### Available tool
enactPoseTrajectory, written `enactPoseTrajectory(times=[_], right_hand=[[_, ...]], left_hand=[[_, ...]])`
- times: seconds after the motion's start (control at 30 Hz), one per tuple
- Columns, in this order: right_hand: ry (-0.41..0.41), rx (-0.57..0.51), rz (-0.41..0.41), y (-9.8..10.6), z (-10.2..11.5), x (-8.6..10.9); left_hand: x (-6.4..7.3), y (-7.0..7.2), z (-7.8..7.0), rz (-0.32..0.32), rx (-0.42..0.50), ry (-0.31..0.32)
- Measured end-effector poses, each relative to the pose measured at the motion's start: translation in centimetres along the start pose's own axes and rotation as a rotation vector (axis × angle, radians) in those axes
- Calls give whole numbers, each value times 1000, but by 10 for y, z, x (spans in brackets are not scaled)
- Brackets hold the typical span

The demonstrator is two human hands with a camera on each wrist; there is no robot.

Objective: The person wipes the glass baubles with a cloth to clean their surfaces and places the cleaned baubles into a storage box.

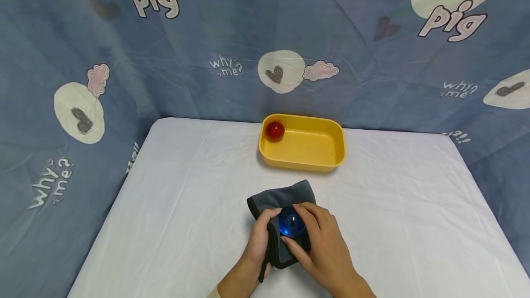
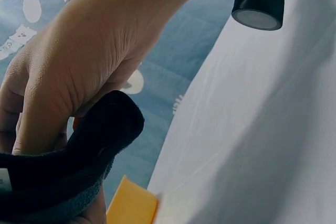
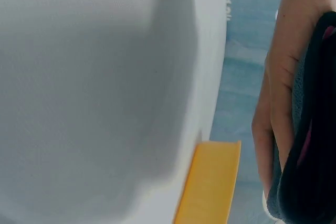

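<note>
A dark grey cloth [image 1: 285,192] with black edging lies folded across my left hand [image 1: 254,245], which grips it with the thumb on top; the fingers beneath are hidden. On the cloth rests a shiny, see-through blue ball [image 1: 291,222]. My right hand [image 1: 327,243] holds this ball from the right, thumb below and fingertips above. The left thumb tip lies at the ball's left side. Both wrist views show the cloth [image 2: 58,182] close up, its layers [image 3: 315,145] folded over, and the ball does not show there.
Beyond the hands, a yellow tray [image 1: 304,164] stands near the far edge of the white-covered table [image 1: 186,229]. A red ball [image 1: 275,130] sits in its back left corner. Blue printed fabric [image 1: 232,22] hangs behind and at the sides.
</note>
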State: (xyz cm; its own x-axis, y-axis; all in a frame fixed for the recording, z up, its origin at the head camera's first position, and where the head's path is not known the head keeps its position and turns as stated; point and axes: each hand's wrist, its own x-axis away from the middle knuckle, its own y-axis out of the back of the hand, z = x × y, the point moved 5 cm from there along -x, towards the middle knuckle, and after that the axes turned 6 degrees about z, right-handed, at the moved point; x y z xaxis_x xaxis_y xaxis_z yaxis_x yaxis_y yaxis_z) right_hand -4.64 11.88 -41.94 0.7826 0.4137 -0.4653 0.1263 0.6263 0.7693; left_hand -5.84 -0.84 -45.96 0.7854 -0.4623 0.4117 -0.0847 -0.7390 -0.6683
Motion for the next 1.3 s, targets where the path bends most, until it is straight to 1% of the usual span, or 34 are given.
enactPoseTrajectory(times=[0.13,0.23,0.47,0.6,0.67,0.83,0.9,1.03,1.17,1.3], right_hand=[[-7,-22,-11,0,-1,-1],[-26,-25,3,0,-2,-1],[-19,1,-5,0,-2,-1],[-42,-1,-6,1,-3,-3],[-55,-1,-18,0,-4,-3],[-56,24,-96,1,-3,-3],[-59,39,-115,1,-3,-3],[-88,65,-103,2,-4,-3],[-83,98,-94,3,-6,-5],[-86,78,-65,3,-7,-3]], left_hand=[[0,0,-1,-5,-3,4],[0,0,-1,-12,-4,5],[-1,3,0,-23,-18,-2],[0,5,1,-41,-30,8],[0,6,2,-46,-32,14],[0,6,4,-49,-20,21],[0,5,5,-51,-18,19],[2,4,7,-40,-9,24],[2,2,8,-31,2,31],[2,1,5,-31,-2,12]])
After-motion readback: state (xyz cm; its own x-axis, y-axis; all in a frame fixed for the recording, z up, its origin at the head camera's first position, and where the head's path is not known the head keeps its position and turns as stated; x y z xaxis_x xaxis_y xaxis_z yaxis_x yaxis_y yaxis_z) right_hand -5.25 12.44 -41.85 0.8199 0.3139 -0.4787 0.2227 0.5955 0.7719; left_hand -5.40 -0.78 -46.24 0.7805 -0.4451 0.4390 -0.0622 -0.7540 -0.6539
